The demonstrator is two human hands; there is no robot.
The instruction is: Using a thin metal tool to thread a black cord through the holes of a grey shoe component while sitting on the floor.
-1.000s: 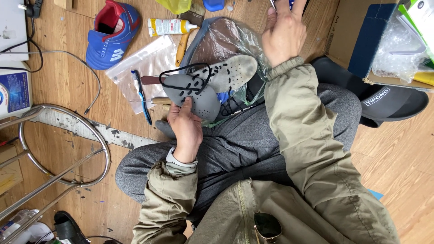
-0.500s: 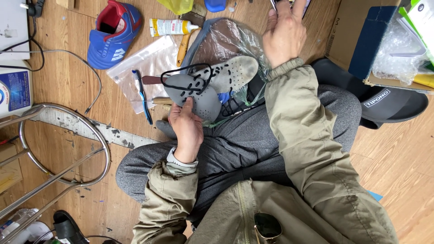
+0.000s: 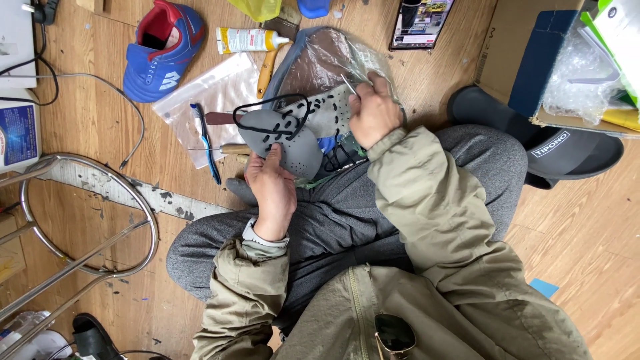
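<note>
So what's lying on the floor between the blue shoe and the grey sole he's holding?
In the head view, a clear plastic bag lies between the blue shoe and the grey sole, with a blue toothbrush resting on its edge.

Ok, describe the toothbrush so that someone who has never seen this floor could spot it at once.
Start at the blue and red shoe at upper left. Just right of it lies a clear plastic bag; the toothbrush rests across its lower edge, the only thin blue-handled stick there.
</note>
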